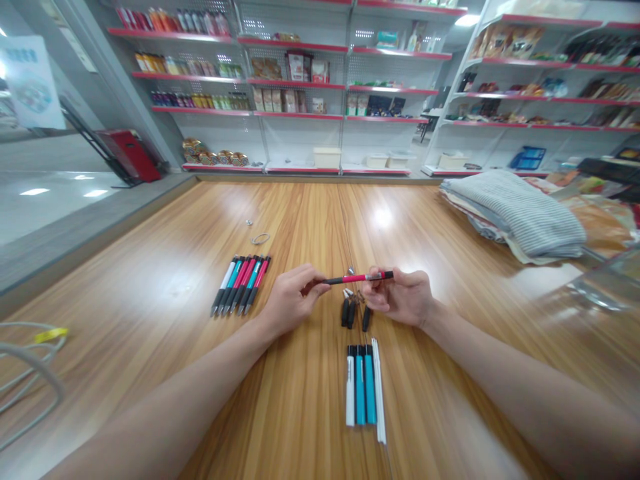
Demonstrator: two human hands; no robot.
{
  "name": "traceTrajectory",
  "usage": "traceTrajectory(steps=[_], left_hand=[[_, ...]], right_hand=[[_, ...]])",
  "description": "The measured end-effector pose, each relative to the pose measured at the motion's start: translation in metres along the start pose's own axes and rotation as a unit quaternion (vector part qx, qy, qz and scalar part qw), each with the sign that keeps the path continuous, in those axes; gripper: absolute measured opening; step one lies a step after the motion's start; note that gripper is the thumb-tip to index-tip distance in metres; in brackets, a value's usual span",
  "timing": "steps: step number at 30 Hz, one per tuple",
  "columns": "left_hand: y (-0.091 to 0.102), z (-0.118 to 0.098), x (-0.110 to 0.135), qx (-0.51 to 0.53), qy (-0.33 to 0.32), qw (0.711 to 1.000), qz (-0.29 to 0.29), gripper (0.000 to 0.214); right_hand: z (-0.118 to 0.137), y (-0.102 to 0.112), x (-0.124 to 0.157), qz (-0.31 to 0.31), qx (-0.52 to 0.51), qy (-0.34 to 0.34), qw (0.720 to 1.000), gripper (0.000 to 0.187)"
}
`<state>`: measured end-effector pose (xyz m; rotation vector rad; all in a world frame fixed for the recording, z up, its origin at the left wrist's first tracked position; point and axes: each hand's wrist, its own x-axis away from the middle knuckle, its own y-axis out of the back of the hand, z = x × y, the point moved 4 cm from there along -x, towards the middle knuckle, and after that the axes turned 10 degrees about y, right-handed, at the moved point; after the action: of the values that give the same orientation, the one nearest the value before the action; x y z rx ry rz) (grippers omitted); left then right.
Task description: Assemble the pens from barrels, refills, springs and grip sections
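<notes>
Both hands hold one red pen (361, 277) level above the wooden table (165, 280). My left hand (290, 299) pinches its dark tip end, and my right hand (400, 295) grips its red barrel end. Just below the pen lie black grip pieces (352, 312) and small metal parts. Nearer to me is a row of pen barrels (363, 385), white and teal, with thin white refills beside them. Several assembled pens (241, 285) lie side by side left of my left hand.
A ring (261, 238) and a small metal bit lie farther back on the table. Folded striped cloth (520, 212) is piled at the right. Grey cable (30, 373) loops at the left edge. Shop shelves (300, 87) with goods line the back wall.
</notes>
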<state>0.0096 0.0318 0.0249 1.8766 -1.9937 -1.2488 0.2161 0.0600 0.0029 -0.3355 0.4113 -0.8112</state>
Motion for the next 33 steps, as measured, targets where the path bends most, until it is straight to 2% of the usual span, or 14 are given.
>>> traceTrajectory(steps=[4,6,9,14,19,22,26,28,30,33], left_hand=[[0.000,0.004,-0.001,0.004,0.007,1.000,-0.015,0.013],[0.000,0.005,-0.001,0.005,0.007,1.000,-0.016,0.013],[0.001,0.007,-0.001,0.012,0.009,0.999,-0.029,0.014],[0.000,0.008,-0.001,0.016,0.002,0.999,-0.028,0.014],[0.002,0.008,-0.002,0.002,-0.015,0.999,-0.046,0.012],[0.002,0.002,-0.001,-0.045,-0.061,0.996,-0.050,0.011],[0.000,-0.007,0.000,-0.088,-0.105,0.990,-0.020,0.013],[0.003,-0.008,-0.003,-0.092,-0.075,0.992,-0.031,0.016],[0.010,-0.004,-0.007,-0.130,0.001,0.991,-0.042,0.022],[0.023,0.002,-0.013,-0.275,0.131,0.952,-0.012,0.035]], right_hand=[[-0.001,-0.008,0.001,0.043,-0.105,0.001,0.994,0.040],[-0.001,-0.009,0.000,0.049,-0.125,0.002,0.991,0.036],[-0.001,-0.009,-0.001,0.049,-0.118,0.011,0.992,0.030],[-0.001,-0.006,0.000,0.032,-0.118,0.020,0.992,0.034],[0.000,-0.008,0.000,0.052,-0.084,0.024,0.995,0.029],[0.001,-0.011,-0.001,0.051,-0.077,0.021,0.995,0.037],[0.002,-0.008,-0.003,0.020,-0.076,0.028,0.997,0.053],[0.004,-0.003,-0.003,-0.013,-0.078,0.036,0.996,0.056],[0.006,0.002,-0.004,-0.053,-0.083,0.040,0.994,0.054],[0.008,0.009,-0.004,-0.100,-0.086,0.043,0.990,0.047]])
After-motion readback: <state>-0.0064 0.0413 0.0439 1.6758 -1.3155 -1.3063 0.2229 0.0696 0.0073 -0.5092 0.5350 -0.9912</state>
